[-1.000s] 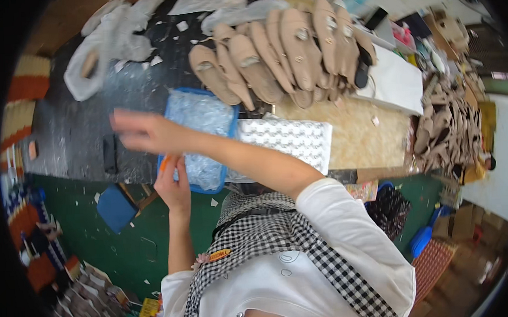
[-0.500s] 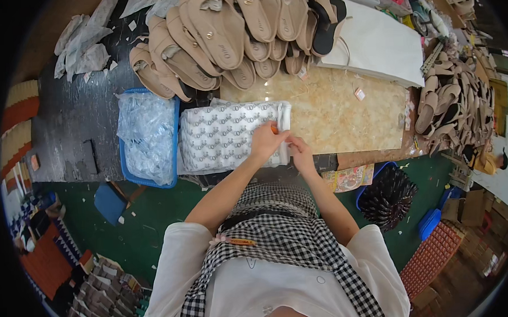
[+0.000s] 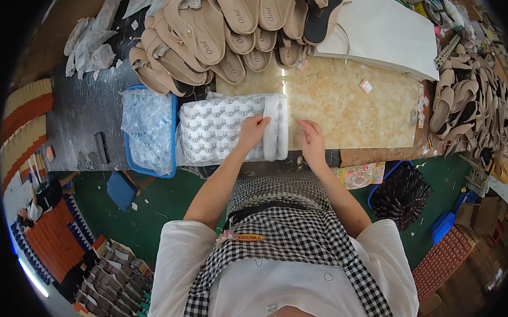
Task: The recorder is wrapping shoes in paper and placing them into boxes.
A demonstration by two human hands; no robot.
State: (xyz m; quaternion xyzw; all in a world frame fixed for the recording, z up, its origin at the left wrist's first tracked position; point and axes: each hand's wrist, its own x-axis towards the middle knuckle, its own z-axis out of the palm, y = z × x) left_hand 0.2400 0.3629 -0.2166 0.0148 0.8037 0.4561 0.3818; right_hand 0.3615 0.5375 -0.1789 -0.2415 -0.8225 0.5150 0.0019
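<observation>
A stack of white printed wrapping paper (image 3: 218, 123) lies on the table in front of me, its right edge turned back as a plain pale band. My left hand (image 3: 253, 132) rests over that band, thumb and fingers pinched together on the paper's edge. Just right of the stack, my right hand (image 3: 312, 142) is held above the tan marbled board (image 3: 354, 106), with thumb and forefinger stretched out, a gap between them and nothing held. Close by the stack's left side stands a blue basket (image 3: 174, 128) filled with crumpled clear plastic.
Beige sandals (image 3: 194, 33) are piled along the table's far side, beside a white box (image 3: 379, 31). More sandals (image 3: 461, 95) hang or lie in a heap at the far right. Crumpled paper (image 3: 93, 46) is at the far left. A blue stool (image 3: 121, 190) stands below the table.
My right hand has come away from the paper's edge and moved right, its fingers parting. My left hand stays at the paper, whose right edge now shows a wider folded-back band.
</observation>
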